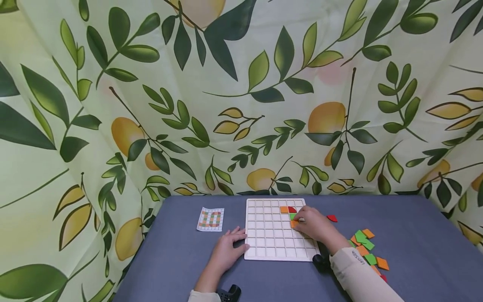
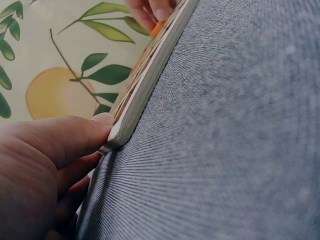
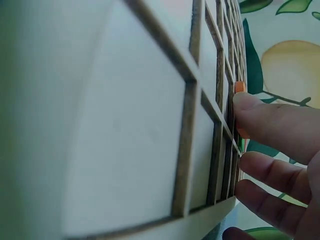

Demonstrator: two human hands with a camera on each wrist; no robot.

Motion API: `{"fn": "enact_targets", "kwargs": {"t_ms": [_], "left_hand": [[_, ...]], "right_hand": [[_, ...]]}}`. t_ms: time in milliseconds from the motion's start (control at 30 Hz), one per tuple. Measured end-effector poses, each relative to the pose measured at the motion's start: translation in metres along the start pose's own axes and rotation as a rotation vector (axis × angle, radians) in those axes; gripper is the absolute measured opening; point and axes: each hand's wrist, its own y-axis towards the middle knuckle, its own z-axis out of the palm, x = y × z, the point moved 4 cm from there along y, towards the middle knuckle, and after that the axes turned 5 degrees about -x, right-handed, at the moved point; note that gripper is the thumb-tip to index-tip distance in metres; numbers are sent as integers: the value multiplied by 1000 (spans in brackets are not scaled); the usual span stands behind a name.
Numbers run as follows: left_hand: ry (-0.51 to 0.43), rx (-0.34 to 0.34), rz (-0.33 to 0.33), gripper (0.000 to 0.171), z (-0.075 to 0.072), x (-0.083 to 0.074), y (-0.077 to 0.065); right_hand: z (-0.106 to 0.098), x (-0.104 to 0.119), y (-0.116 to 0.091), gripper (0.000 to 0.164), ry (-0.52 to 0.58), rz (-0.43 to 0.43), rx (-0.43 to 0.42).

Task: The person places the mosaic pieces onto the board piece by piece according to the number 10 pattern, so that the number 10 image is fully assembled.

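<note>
A white gridded board [image 1: 267, 228] lies on the table. In the head view its upper right cells hold an orange tile [image 1: 284, 209], a red curved tile [image 1: 292, 209] and a green tile [image 1: 292, 217]. My right hand [image 1: 316, 226] reaches over the right side and pinches another orange tile [image 1: 293, 224] just below the green one; the right wrist view has the thumb on it, covering its middle. At the lower left edge rests my left hand [image 1: 227, 251], fingers extended, the thumb [image 2: 95, 127] by the board's corner.
A small printed pattern card [image 1: 211, 219] lies left of the board. Right of it is a loose pile of orange, green and red tiles [image 1: 364, 241], partly behind the right sleeve [image 1: 362, 272]. One red tile [image 1: 332, 218] sits apart. A leaf-patterned cloth [image 1: 241, 126] hangs behind the table.
</note>
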Motion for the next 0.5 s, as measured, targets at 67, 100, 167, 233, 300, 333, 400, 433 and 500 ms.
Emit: {"fn": "enact_targets", "kwargs": {"t_ms": [67, 100, 167, 233, 300, 333, 400, 433, 500], "left_hand": [[-6, 0, -11, 32, 0, 0, 0], [-7, 0, -13, 32, 1, 0, 0], [-11, 2, -20, 33, 0, 0, 0], [-22, 4, -33, 33, 1, 0, 0], [-20, 6, -37, 33, 1, 0, 1], [-18, 6, -36, 33, 1, 0, 1], [-14, 5, -35, 33, 1, 1, 1], [-12, 4, -34, 33, 1, 1, 1], [-10, 3, -34, 33, 1, 1, 1]], "right_hand": [[1, 0, -1, 19, -11, 19, 0], [1, 0, -1, 20, -13, 25, -1], [2, 1, -1, 21, -14, 32, -3], [1, 1, -1, 22, -2, 31, -11], [1, 3, -2, 21, 12, 19, -18], [1, 4, -2, 20, 15, 11, -22], [2, 4, -2, 18, 18, 2, -29], [2, 5, -1, 17, 19, 6, -30], [2, 4, -1, 16, 23, 25, -32]]}}
